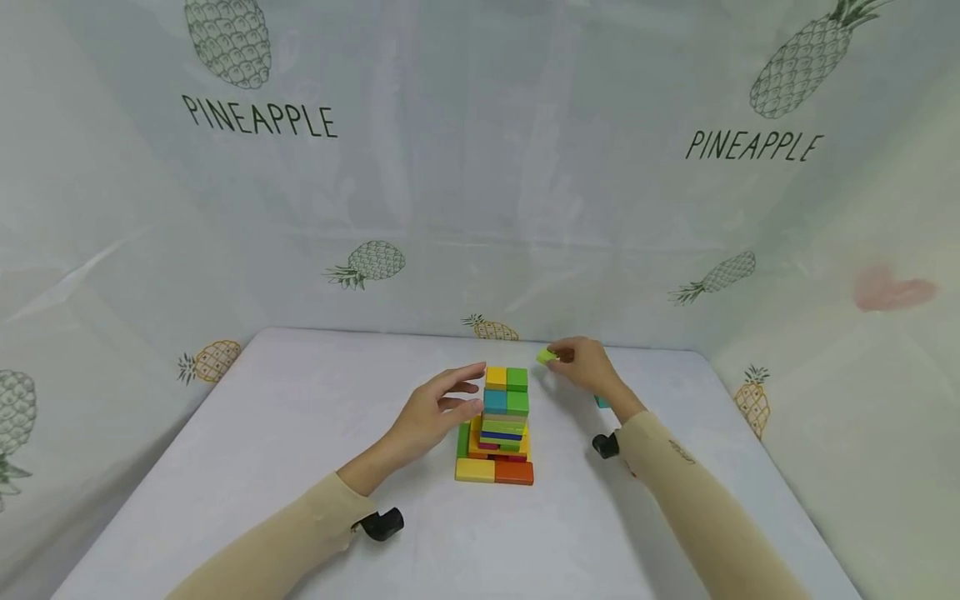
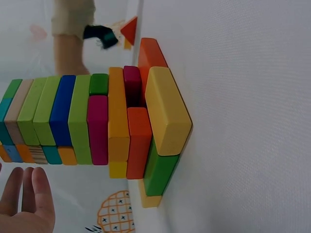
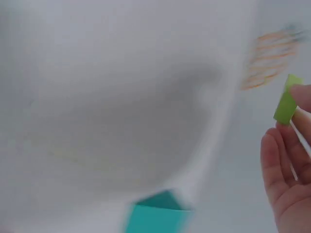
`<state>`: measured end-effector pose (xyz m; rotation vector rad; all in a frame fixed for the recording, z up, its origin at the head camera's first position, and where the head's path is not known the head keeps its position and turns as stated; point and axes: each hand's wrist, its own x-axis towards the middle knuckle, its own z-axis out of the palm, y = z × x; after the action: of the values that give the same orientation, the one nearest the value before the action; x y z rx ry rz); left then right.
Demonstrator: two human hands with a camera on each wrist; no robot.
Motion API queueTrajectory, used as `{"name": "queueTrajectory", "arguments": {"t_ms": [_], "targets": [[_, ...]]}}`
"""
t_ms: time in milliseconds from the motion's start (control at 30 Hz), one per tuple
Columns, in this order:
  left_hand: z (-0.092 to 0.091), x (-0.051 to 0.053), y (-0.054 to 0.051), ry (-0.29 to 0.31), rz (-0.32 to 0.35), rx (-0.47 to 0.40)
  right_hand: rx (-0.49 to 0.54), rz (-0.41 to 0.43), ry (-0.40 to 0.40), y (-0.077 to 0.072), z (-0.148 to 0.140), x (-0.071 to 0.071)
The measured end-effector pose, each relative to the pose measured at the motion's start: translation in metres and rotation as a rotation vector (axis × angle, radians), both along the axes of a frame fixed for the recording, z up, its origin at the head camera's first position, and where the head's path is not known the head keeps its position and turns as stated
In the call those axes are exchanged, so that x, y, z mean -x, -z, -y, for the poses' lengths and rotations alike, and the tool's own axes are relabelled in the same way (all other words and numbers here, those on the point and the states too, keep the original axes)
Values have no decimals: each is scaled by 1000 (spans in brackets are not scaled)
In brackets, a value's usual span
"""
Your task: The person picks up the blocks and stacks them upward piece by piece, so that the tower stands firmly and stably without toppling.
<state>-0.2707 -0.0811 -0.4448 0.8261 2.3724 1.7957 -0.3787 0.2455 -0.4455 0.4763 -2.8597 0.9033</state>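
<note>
A tower of coloured wooden blocks [image 1: 505, 404] stands mid-table on a wider base of flat yellow, orange and green blocks. My left hand [image 1: 429, 417] is beside its left side near the top, fingers loosely extended and holding nothing. In the left wrist view, a small gap shows between the fingertips [image 2: 41, 187] and the stack [image 2: 58, 111]. Right of and beyond the tower, my right hand [image 1: 587, 367] pinches a light green block [image 1: 547, 356] between thumb and fingers. That green block [image 3: 286, 99] is raised in the right wrist view.
A teal block [image 3: 156, 218] lies on the table, mostly hidden behind my right wrist in the head view. An orange triangular block [image 2: 129, 31] sits beyond the tower in the left wrist view. A pineapple-printed sheet [image 1: 480, 167] hangs behind the white table [image 1: 315, 400].
</note>
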Motion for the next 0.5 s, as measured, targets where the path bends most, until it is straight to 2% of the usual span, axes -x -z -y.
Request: {"name": "queueTrajectory", "arguments": {"t_ms": [133, 267, 367, 500], "targets": [[0, 1, 1, 3, -9, 4, 130, -95, -37, -40, 6, -45], [0, 1, 1, 1, -22, 14, 142, -194, -147, -71, 22, -92], [0, 1, 1, -1, -24, 19, 92, -261, -252, -82, 39, -118], [-2, 1, 2, 11, -14, 21, 11, -326, -329, -82, 59, -134]]}}
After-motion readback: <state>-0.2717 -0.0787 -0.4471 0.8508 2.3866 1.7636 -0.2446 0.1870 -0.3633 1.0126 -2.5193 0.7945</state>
